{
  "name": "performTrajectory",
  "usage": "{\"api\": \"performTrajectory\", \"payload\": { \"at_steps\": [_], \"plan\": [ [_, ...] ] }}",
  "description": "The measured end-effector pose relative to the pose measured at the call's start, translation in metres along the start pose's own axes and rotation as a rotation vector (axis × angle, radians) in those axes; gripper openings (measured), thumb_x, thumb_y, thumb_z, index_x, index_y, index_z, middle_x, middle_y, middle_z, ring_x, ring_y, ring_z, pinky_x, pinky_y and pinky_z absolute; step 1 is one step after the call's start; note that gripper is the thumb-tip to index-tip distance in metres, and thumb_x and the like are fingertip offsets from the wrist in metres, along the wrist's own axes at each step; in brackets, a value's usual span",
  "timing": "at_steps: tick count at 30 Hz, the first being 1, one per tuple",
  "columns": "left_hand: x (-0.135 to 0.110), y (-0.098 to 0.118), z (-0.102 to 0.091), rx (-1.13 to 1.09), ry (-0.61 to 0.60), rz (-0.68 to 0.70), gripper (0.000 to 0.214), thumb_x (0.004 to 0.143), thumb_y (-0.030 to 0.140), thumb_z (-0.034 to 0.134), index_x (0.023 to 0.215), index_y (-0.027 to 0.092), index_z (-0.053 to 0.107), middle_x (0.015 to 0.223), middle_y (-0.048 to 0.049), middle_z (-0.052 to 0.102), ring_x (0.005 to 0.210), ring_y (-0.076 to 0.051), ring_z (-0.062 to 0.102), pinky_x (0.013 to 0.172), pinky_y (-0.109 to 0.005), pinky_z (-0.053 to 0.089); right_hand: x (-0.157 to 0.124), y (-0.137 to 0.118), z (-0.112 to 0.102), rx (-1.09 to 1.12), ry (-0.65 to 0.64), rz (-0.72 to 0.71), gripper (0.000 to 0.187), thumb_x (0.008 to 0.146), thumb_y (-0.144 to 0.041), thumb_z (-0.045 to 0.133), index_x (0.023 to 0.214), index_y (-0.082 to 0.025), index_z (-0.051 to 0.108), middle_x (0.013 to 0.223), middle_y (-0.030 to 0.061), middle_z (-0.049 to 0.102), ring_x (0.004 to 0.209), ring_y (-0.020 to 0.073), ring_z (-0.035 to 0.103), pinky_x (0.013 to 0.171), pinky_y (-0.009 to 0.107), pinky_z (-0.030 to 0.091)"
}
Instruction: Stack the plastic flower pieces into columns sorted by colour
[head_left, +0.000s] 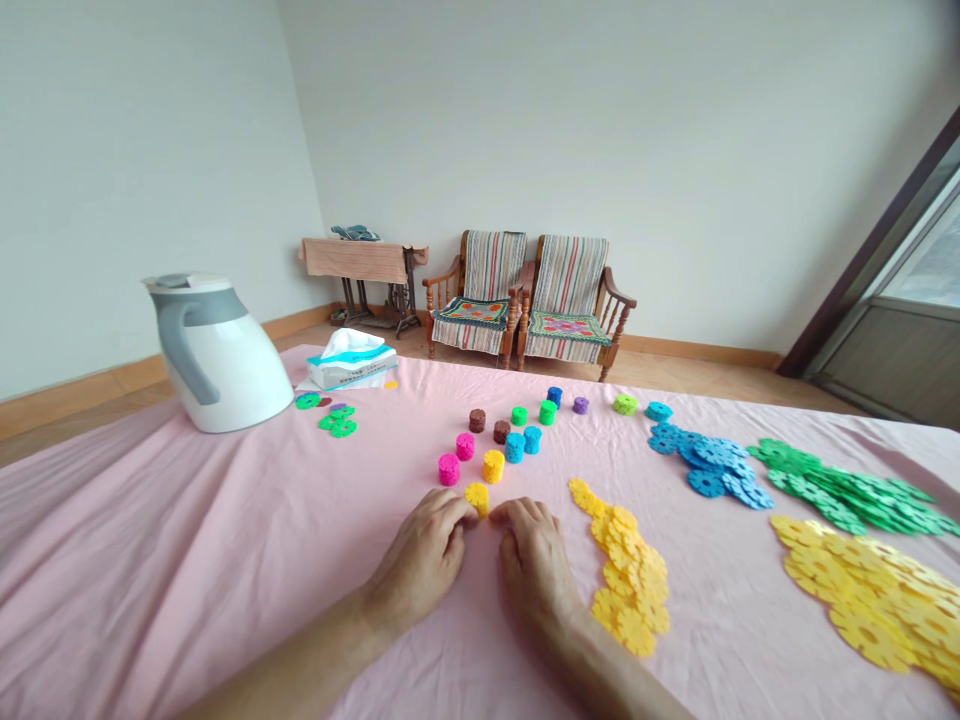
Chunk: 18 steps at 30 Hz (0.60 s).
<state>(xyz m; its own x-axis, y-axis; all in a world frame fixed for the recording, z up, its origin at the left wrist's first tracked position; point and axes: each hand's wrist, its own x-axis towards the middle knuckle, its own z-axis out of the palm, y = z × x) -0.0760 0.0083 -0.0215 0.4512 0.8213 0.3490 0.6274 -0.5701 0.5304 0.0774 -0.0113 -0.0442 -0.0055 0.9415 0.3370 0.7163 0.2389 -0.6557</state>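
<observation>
A short stack of yellow flower-shaped discs (pixel 477 497) stands on the pink cloth between my two hands. My left hand (pixel 424 545) is closed, its fingertips gripping the stack's left side and lower front. From the other side, my right hand (pixel 536 555) has its fingers curled, the index fingertip at the stack's right edge. Just behind is another yellow stack (pixel 493 466). Two pink stacks (pixel 448 469) stand to the left of it, with brown (pixel 502 432) and light blue stacks (pixel 514 447) farther back. Loose yellow discs (pixel 630 580) lie right of my right hand.
Farther right spread piles of blue (pixel 712 465), green (pixel 847 485) and yellow discs (pixel 877 590). Green, blue and purple stacks form a back row. At the left stand a white kettle (pixel 232 365) and a tissue box (pixel 352 365). Two wooden chairs (pixel 566 290) are beyond the table.
</observation>
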Motion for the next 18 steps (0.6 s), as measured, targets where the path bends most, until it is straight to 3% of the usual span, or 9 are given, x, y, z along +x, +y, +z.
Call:
{"api": "performTrajectory", "payload": {
  "at_steps": [7,18],
  "plan": [
    [-0.0015,-0.0027,-0.0014,0.019,0.059,-0.021,0.026,0.071,-0.004,0.037,0.071,0.019,0.049,0.077,-0.0009,0.055,0.081,-0.017,0.053,0.072,-0.028,0.040,-0.0007,-0.0001,-0.0003,0.015,0.005,-0.006,0.031,0.068,0.000,0.037,0.080,-0.019,0.060,0.083,0.0038,0.064,0.083,0.0192,0.051,0.075,0.030,0.032],
    [0.0037,-0.0077,0.0002,0.042,0.082,-0.012,0.029,0.070,-0.005,0.037,0.078,0.019,0.052,0.081,-0.0015,0.056,0.082,-0.017,0.053,0.073,-0.027,0.040,-0.0004,-0.0025,-0.0028,0.015,0.005,-0.015,0.031,0.068,-0.001,0.039,0.079,-0.020,0.061,0.083,0.0034,0.064,0.083,0.0188,0.051,0.075,0.029,0.033]
  ]
}}
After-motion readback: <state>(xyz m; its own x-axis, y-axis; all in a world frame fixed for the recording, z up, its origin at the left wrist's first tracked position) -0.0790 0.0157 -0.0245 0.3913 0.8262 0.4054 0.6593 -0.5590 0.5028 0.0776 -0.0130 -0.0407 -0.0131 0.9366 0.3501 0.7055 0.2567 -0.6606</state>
